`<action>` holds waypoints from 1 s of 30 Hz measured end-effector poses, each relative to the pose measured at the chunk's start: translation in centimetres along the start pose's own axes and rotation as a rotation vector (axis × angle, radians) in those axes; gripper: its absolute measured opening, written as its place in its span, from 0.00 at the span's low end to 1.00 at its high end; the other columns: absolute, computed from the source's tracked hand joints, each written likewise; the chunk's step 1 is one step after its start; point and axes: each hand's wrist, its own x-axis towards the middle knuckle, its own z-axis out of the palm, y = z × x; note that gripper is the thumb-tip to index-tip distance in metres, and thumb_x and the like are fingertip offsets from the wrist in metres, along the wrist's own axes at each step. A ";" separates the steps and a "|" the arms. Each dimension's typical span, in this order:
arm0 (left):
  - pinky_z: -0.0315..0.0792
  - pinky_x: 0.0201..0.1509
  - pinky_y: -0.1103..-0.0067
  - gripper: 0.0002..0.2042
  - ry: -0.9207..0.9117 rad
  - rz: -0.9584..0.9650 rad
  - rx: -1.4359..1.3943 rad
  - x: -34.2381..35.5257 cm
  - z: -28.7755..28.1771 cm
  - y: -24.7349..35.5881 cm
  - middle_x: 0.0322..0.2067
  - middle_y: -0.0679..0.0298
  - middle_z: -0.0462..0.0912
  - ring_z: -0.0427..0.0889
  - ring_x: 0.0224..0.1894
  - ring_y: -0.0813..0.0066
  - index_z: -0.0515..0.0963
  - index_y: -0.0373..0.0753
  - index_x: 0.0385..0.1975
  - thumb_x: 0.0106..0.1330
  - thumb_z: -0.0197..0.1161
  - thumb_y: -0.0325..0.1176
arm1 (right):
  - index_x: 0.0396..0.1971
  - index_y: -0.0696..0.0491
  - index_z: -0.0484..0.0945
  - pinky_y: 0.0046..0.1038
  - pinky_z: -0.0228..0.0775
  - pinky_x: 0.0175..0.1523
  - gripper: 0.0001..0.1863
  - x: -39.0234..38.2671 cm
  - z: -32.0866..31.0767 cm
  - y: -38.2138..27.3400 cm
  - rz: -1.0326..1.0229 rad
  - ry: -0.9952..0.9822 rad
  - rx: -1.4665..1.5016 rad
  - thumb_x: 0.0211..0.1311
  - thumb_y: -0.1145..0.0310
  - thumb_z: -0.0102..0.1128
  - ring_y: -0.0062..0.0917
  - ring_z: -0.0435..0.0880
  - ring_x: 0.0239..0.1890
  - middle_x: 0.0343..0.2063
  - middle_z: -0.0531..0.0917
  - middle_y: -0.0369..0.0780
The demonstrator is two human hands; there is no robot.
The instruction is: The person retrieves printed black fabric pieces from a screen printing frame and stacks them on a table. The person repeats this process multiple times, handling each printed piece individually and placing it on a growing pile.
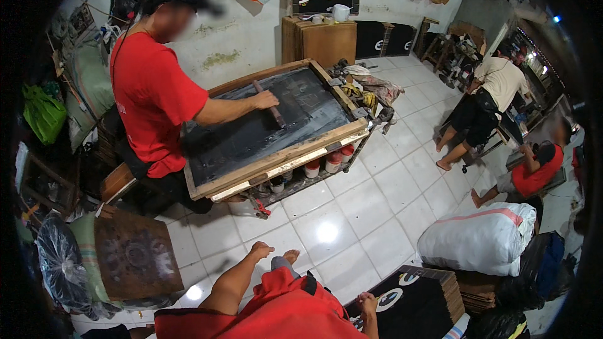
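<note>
My right hand (367, 303) rests low at the edge of the stack of black panels (418, 304), fingers curled at its near corner; I cannot tell whether they actually pinch a sheet. The stack lies just right of that hand, its long axis running away to the right and slightly up, a white ring print showing on the top panel. My left hand (261, 250) is well off to the left, out past my knee, fingers loosely bent and holding nothing, close to my bare foot (291, 255) on the white tile floor (352, 207). So the right hand is much the nearer to the stack.

Beyond, a person in a red shirt (154, 94) leans over a wooden-framed screen (270, 122) on a table, pressing a squeegee (270, 105) across it. A big white sack (480, 238) lies behind the stack. Farther right, two other people crouch at work.
</note>
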 end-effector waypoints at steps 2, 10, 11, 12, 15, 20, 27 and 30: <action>0.65 0.18 0.79 0.14 0.005 -0.014 0.026 -0.5 0.0 -0.1 0.19 0.65 0.78 0.73 0.18 0.79 0.79 0.37 0.24 0.53 0.65 0.43 | 0.35 0.58 0.75 0.23 0.68 0.22 0.08 0.3 1.5 -1.5 -0.017 -0.028 0.008 0.54 0.76 0.55 0.26 0.80 0.23 0.23 0.79 0.40; 0.73 0.32 0.75 0.17 0.042 -0.081 0.001 -2.8 1.8 -4.0 0.20 0.60 0.81 0.79 0.23 0.70 0.80 0.34 0.22 0.51 0.64 0.46 | 0.19 0.57 0.77 0.25 0.69 0.24 0.05 -1.0 -1.9 3.2 -0.057 -0.181 -0.422 0.49 0.74 0.54 0.25 0.77 0.19 0.19 0.78 0.39; 0.73 0.33 0.75 0.17 0.035 -0.111 -0.006 -3.2 2.2 -4.7 0.20 0.60 0.81 0.79 0.24 0.71 0.80 0.35 0.21 0.51 0.64 0.46 | 0.19 0.57 0.77 0.25 0.69 0.24 0.05 -1.0 -2.8 4.0 -0.167 -0.223 -0.643 0.49 0.74 0.53 0.25 0.77 0.19 0.19 0.78 0.39; 0.73 0.33 0.75 0.18 0.039 -0.140 0.032 -3.6 2.6 -5.3 0.20 0.59 0.81 0.80 0.25 0.70 0.80 0.35 0.21 0.51 0.65 0.47 | 0.19 0.57 0.77 0.25 0.69 0.24 0.05 -1.2 -3.7 4.9 -0.207 -0.242 -0.787 0.49 0.75 0.53 0.25 0.77 0.19 0.19 0.77 0.39; 0.73 0.33 0.75 0.18 0.054 -0.148 0.030 -4.7 4.1 -6.7 0.20 0.60 0.81 0.79 0.24 0.70 0.80 0.35 0.20 0.51 0.66 0.47 | 0.19 0.57 0.76 0.25 0.68 0.22 0.05 -0.8 -5.8 6.3 -0.197 -0.259 -0.896 0.50 0.75 0.52 0.25 0.76 0.18 0.18 0.77 0.38; 0.72 0.33 0.75 0.17 0.050 -0.168 -0.025 -6.0 6.7 -7.9 0.20 0.59 0.80 0.79 0.24 0.70 0.80 0.35 0.19 0.51 0.67 0.45 | 0.19 0.56 0.75 0.26 0.66 0.20 0.06 0.8 -7.5 6.3 -0.186 -0.237 -0.805 0.51 0.75 0.50 0.24 0.76 0.17 0.16 0.75 0.38; 0.71 0.30 0.75 0.17 0.061 -0.129 -0.045 -5.8 7.5 -6.1 0.18 0.60 0.79 0.78 0.22 0.70 0.79 0.34 0.17 0.50 0.68 0.44 | 0.22 0.56 0.75 0.28 0.69 0.21 0.06 2.6 -6.9 3.6 0.128 -0.137 -0.106 0.52 0.76 0.48 0.25 0.75 0.16 0.17 0.76 0.39; 0.68 0.25 0.76 0.17 0.077 -0.094 -0.079 -5.8 7.2 -5.1 0.16 0.61 0.77 0.74 0.18 0.72 0.77 0.35 0.16 0.50 0.67 0.45 | 0.26 0.57 0.75 0.28 0.71 0.23 0.05 2.8 -6.1 3.0 0.118 -0.064 -0.062 0.52 0.77 0.50 0.24 0.74 0.16 0.18 0.76 0.39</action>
